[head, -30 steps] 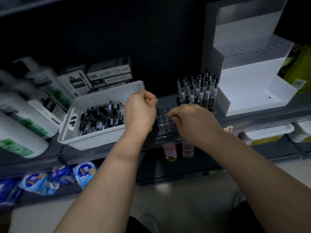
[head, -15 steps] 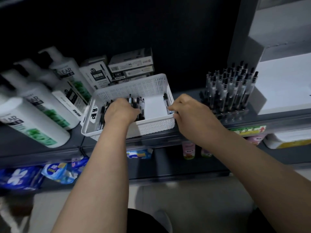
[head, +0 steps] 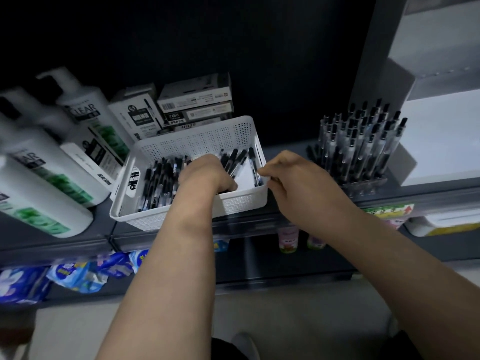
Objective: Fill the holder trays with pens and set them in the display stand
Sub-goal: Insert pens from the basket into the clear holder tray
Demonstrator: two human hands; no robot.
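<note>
A white perforated basket on the dark shelf holds several loose black pens. My left hand is inside the basket, fingers curled down into a bunch of pens. My right hand is at the basket's right rim, its fingertips pinching a pen that leans against the inner wall. To the right stands a clear holder tray full of upright pens. The white display stand is at the far right, partly cut off by the frame.
Large white shampoo bottles lie to the left of the basket. Pen boxes are stacked behind it. A lower shelf carries blue packets and small pink bottles. The shelf's front edge runs under both forearms.
Both hands moved from the holder tray to the basket. My left hand now sits deeper among the pens, and my right hand has reached the basket's right rim. The view shifted left and closer.
</note>
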